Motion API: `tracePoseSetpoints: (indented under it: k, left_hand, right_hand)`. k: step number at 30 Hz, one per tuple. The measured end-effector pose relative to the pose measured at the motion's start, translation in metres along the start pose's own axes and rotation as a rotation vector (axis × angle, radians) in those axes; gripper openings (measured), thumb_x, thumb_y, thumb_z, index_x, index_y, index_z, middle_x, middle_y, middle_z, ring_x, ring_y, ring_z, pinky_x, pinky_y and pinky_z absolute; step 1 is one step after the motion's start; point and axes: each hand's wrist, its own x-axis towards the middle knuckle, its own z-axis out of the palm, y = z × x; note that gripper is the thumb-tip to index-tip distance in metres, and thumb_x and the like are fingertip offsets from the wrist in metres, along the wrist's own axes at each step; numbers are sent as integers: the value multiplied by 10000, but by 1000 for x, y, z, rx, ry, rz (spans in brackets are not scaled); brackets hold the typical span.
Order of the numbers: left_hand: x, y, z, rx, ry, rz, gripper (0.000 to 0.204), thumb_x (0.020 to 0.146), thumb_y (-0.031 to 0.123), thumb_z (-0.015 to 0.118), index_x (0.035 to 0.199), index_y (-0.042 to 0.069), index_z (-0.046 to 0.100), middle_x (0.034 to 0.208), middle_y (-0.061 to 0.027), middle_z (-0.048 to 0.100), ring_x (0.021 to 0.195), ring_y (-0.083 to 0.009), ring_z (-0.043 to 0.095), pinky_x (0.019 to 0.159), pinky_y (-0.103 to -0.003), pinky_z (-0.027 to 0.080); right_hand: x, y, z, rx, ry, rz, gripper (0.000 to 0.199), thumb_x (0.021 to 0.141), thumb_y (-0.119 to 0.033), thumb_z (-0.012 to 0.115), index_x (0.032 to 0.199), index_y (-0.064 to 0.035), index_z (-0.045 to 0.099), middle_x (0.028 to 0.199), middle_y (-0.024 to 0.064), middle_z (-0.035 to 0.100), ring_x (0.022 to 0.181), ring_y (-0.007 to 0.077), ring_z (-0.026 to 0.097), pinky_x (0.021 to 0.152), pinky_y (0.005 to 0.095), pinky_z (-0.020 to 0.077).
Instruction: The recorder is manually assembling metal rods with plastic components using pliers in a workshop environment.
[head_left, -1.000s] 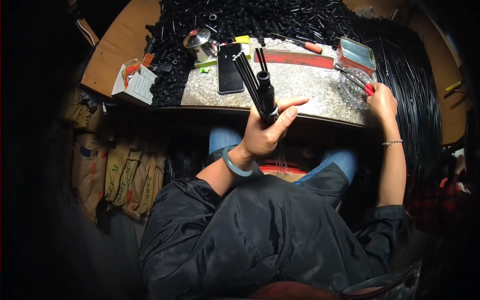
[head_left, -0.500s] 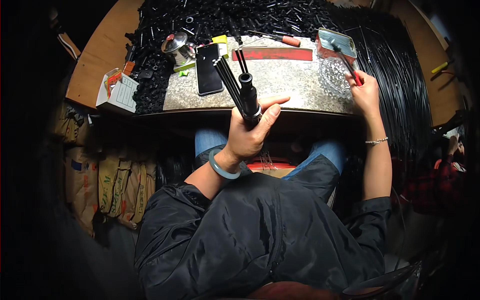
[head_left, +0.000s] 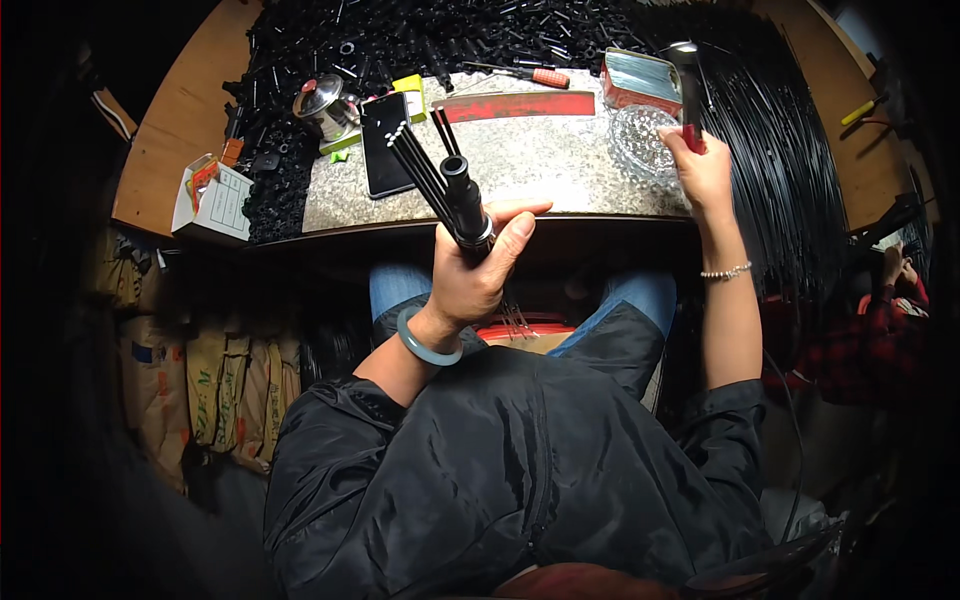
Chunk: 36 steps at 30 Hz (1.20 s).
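My left hand (head_left: 468, 282) is wrapped round a black tubular piece (head_left: 462, 200) with an open round end. Several thin black rods (head_left: 418, 168) with pale tips stick up beside it, bunched in the same grip. Fine wires hang out below the fist. At the right, my right hand (head_left: 706, 182) is closed on a hand tool (head_left: 690, 100) with a red grip, a dark shaft and a shiny end. It stands nearly upright; its exact kind is unclear. A clear glass dish (head_left: 625, 150) sits just left of this hand.
Small black parts (head_left: 420, 40) are heaped at the back. Long black rods (head_left: 790, 150) cover the right side. On the board are a phone (head_left: 388, 165), a metal pot (head_left: 322, 100), a red strip (head_left: 520, 106), a screwdriver (head_left: 550, 77) and a box of pins (head_left: 640, 72). Another person sits far right.
The tool in my right hand has swung from leaning left to nearly upright. The whole view has shifted slightly, while my left hand keeps its hold.
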Motion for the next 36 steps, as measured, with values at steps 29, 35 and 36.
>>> tracePoseSetpoints:
  k: [29,35,36]
  left_hand:
    - [0,-6,0,-75,54,149,189,875,2,535,1035,-38,626,996,-126,665,681,-39,517,582,-220,453]
    - [-1,-8,1,-96,51,179,196,862,1,545,1038,-35,625,1009,-125,663,677,-44,518,587,-221,451]
    - [-1,-8,0,-73,24,191,211,890,25,522,1068,-51,606,870,-65,632,654,-36,514,564,-202,435]
  right_hand:
    - [-122,-47,104,-86,-98,-1155,239,702,-12,717,918,-6,615,690,77,591,563,189,565,505,282,407]
    - [-123,-49,106,-93,-92,-1161,233,706,-26,713,915,-7,615,680,70,585,551,188,553,506,287,403]
    - [-123,-49,106,-73,-93,-1167,234,705,-30,713,917,-7,615,675,66,582,552,186,551,510,287,403]
